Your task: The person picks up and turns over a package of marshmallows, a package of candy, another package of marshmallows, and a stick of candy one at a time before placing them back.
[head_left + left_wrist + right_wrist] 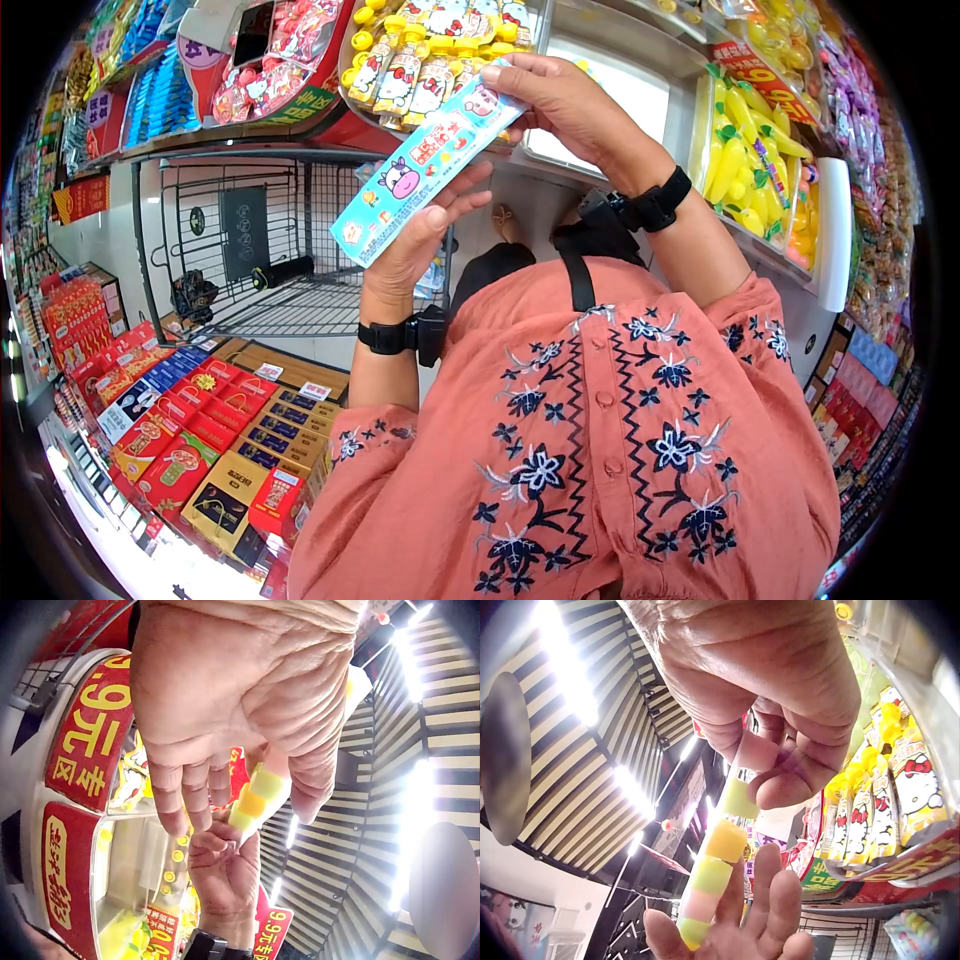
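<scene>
A long light-blue candy packet (405, 185) with a cow picture slants between both hands. At its upper end the right hand (575, 110) pinches it between thumb and fingers. Under the lower part lies the left hand (425, 230), its fingers mostly straight and its thumb at the packet's edge. In the right wrist view the packet's other side (726, 841) shows pink, green and yellow pieces, with the right hand (757, 667) above and the left hand (742, 926) below. The left wrist view has the left hand (240, 682) large in front, partly hiding the packet (255, 799).
A wire shopping cart (250, 240) stands left of the body. Beyond the hands are a bin of Hello Kitty pouches (425, 80) and a white tray (600, 85). Yellow banana-shaped packs (745, 150) fill a bin at right; red gift boxes (180, 470) stand lower left.
</scene>
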`<state>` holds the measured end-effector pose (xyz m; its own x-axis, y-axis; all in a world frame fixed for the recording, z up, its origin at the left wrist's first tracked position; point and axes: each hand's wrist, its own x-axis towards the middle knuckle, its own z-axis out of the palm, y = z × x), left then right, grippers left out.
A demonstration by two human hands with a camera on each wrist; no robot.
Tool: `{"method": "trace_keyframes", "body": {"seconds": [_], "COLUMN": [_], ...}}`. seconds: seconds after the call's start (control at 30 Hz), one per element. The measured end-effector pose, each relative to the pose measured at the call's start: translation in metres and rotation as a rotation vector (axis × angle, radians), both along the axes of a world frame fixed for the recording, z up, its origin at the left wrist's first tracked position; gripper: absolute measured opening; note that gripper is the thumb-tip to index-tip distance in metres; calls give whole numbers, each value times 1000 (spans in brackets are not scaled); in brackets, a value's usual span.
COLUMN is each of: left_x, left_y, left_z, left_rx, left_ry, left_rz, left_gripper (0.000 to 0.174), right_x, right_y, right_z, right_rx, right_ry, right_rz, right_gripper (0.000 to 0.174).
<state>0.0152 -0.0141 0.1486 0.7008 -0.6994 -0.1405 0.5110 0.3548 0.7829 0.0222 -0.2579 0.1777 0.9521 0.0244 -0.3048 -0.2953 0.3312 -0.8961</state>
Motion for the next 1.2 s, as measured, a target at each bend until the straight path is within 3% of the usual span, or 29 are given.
{"method": "trace_keyframes", "body": {"seconds": [0.53,0.83,1.2], "left_x": [9,18,33], "left_y": [-1,-1,-13], "left_z": [-3,-1,-6], "left_rx": [12,-32,43], "left_ry": [-6,8,-19], "left_rz": [38,105,154], "left_gripper": [73,54,60], "right_x": [-9,-23,-31], "right_y": [-5,-8,-17], "right_z": [2,2,-6], "right_rx": [-36,0,-30], "right_ry": [42,82,126], "right_rz": [7,60,199], "right_gripper": [35,27,17]}}
